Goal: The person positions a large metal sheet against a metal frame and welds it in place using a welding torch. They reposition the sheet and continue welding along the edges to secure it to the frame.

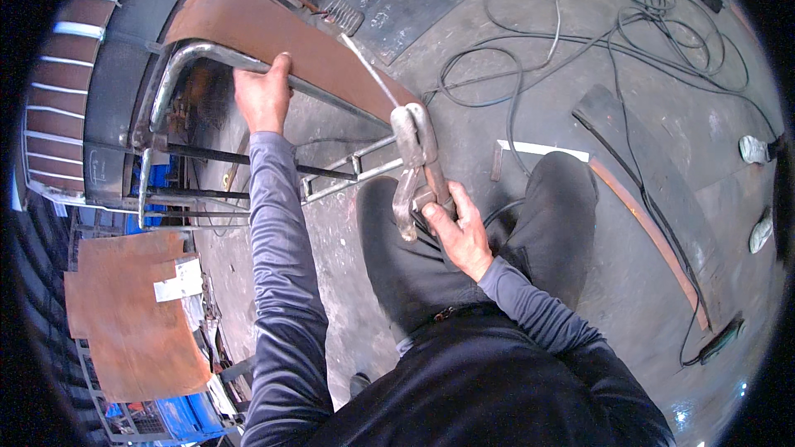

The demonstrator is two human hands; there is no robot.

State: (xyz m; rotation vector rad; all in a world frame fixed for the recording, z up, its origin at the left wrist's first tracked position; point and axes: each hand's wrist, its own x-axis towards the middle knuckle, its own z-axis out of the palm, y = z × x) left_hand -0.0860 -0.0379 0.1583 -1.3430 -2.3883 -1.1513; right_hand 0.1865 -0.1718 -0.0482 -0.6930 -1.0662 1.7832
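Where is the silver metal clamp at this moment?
In the head view, the silver metal clamp is near the centre, at the right end of the rust-brown curved metal strip, in the right hand.

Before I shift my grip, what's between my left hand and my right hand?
In the head view, a ladder-like metal frame and the metal clamp show between the left hand and right hand.

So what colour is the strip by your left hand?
The strip is rusty brown, clearest in head view.
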